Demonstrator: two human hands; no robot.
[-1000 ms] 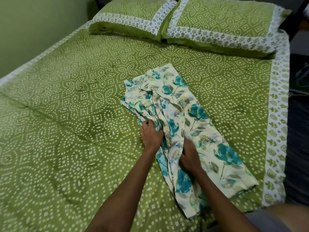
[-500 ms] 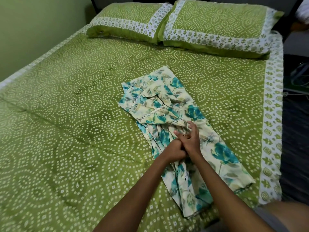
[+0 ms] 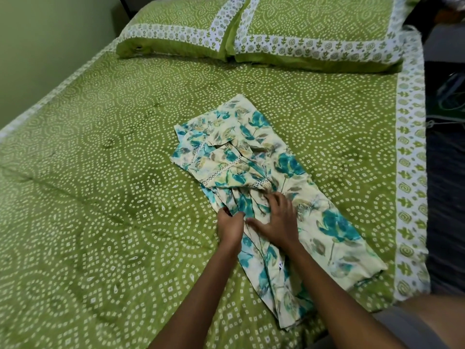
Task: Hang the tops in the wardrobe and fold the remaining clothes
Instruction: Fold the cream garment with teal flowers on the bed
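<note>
On the bed (image 3: 105,187), a bit toward its right border and well short of the two pillows (image 3: 297,36) at the head, lies the floral garment (image 3: 324,217), already narrowed into a long strip running from mid-bed down to the near edge. Folding step, not hanging. Left hand (image 3: 230,226) sits at the strip's left edge, fingers curled, pinching a gather of cloth. Right hand (image 3: 278,221) lies just beside it, flat, fingers spread, pressing the fabric down at mid-length. Lace-trimmed part bunches just beyond the hands, toward the pillows. Looks mid-fold: left side tucked in, creases not smoothed. Next move likely needs the pinched edge pulled flat, then one end brought over the other, with the right palm holding the crease. Fabric is thin and slippery-looking, so layers may shift. Wardrobe not in sight.
</note>
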